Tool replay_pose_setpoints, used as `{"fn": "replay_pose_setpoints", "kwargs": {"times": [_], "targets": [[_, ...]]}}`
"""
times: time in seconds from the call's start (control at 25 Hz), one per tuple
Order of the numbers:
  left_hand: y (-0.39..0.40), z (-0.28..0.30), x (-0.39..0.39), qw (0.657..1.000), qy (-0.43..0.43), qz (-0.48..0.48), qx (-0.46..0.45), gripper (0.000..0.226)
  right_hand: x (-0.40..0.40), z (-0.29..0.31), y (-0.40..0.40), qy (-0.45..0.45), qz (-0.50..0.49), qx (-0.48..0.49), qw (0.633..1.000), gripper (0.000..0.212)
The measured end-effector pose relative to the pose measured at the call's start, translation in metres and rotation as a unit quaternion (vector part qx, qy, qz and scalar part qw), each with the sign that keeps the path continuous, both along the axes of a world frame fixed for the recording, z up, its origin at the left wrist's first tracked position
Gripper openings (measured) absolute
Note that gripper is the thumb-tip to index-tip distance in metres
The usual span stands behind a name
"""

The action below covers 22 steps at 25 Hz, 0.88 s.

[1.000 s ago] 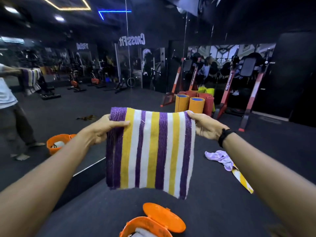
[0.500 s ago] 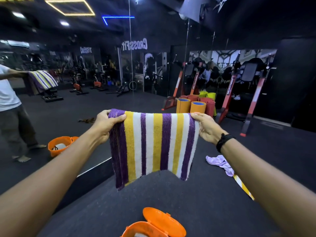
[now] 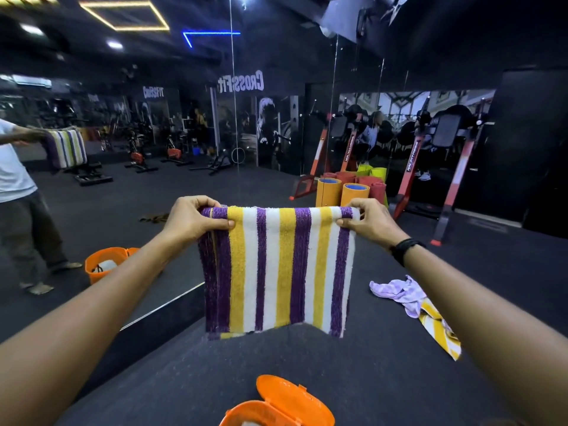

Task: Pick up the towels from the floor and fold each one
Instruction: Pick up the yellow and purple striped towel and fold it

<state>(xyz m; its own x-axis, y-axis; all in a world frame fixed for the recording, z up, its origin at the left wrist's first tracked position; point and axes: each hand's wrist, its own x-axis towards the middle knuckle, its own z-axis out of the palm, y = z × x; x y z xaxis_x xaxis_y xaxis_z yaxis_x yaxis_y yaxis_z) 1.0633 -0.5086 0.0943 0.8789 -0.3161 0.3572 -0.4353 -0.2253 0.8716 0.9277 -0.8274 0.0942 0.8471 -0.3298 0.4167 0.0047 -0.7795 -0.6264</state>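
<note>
A purple, yellow and white striped towel (image 3: 278,269) hangs folded double in front of me at arm's length. My left hand (image 3: 192,218) pinches its top left corner. My right hand (image 3: 367,221) pinches the top right corner. The towel's lower edge dangles above the dark floor. On the floor at the right lie a crumpled lilac towel (image 3: 399,292) and a yellow and white striped towel (image 3: 439,330), touching each other.
An open orange basket (image 3: 278,405) with its lid up stands on the floor below the towel. A mirror wall on the left reflects me and the basket. Rolled mats (image 3: 347,190) and red gym frames (image 3: 455,179) stand at the back right.
Both hands have lifted the towel's top edge and drawn it level. The towel now hangs shorter, with its lower edge raised.
</note>
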Motion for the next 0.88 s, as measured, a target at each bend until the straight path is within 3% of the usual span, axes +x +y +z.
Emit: {"fn": "replay_pose_setpoints", "kwargs": {"times": [0.12, 0.24, 0.36, 0.52, 0.56, 0.68, 0.8, 0.88], "targets": [[0.003, 0.005, 0.0, 0.992, -0.092, 0.016, 0.085, 0.026, 0.007, 0.0, -0.008, -0.033, -0.016, -0.036, 0.999, 0.02], [0.012, 0.014, -0.005, 0.995, -0.02, -0.084, 0.058, 0.035, 0.004, 0.002, -0.019, -0.009, 0.069, 0.116, 0.991, 0.017], [0.016, 0.015, -0.002, 0.993, 0.03, -0.106, 0.035, 0.032, -0.001, 0.003, -0.02, -0.008, 0.123, 0.185, 0.975, 0.024], [0.017, 0.014, -0.007, 0.976, 0.08, -0.137, 0.149, 0.047, -0.009, 0.0, -0.009, 0.079, 0.155, 0.21, 0.962, 0.037], [0.018, 0.023, -0.009, 0.977, 0.076, -0.15, 0.128, 0.054, -0.011, 0.01, -0.01, 0.066, 0.169, 0.241, 0.953, 0.044], [0.017, 0.056, -0.006, 0.976, 0.086, -0.18, -0.083, 0.077, -0.01, 0.044, -0.017, -0.008, 0.23, 0.37, 0.9, 0.068], [0.018, 0.036, -0.014, 0.956, 0.186, -0.225, -0.008, 0.099, -0.007, 0.017, -0.005, 0.085, 0.233, 0.381, 0.891, 0.092], [0.014, 0.003, -0.017, 0.95, 0.237, -0.204, -0.021, 0.089, -0.006, -0.01, 0.007, 0.109, 0.21, 0.39, 0.89, 0.095]]}}
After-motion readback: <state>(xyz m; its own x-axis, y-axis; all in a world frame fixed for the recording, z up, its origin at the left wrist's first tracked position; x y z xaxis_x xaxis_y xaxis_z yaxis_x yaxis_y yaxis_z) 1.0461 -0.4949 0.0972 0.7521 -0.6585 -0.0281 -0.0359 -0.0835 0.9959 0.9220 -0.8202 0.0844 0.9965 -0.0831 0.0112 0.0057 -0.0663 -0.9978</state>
